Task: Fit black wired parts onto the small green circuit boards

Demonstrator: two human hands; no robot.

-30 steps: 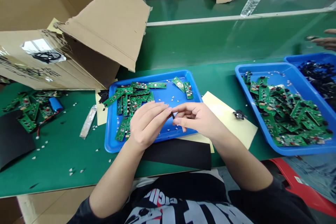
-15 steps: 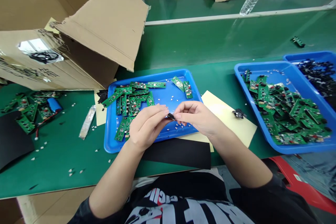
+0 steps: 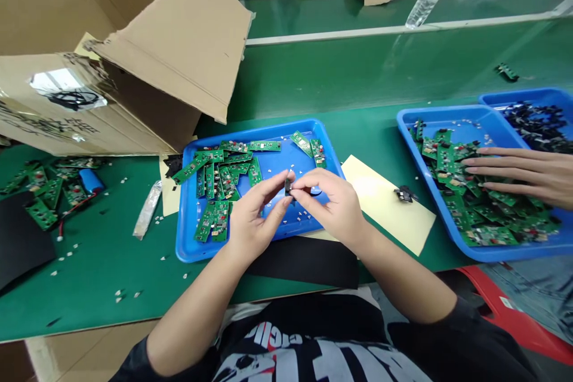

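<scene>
My left hand (image 3: 254, 215) and my right hand (image 3: 330, 201) meet over a blue tray (image 3: 188, 245). Both pinch a small dark part (image 3: 289, 184) between their fingertips, held upright just above the tray. Several green circuit boards (image 3: 224, 176) lie in the tray's left and far parts, with small white bits scattered on its floor. A black sheet (image 3: 304, 265) lies under my wrists at the table's near edge, on top of a pale yellow sheet (image 3: 389, 206).
A big open cardboard box (image 3: 134, 54) stands at the back left. More boards and a blue battery (image 3: 87, 180) lie at far left. To the right, another person's hand (image 3: 528, 173) rests in a second blue tray (image 3: 430, 173) of boards; a third tray (image 3: 541, 98) holds black parts.
My hands lifted the small dark part slightly and turned it upright. Another person's hand has come in from the right onto the boards in the right tray.
</scene>
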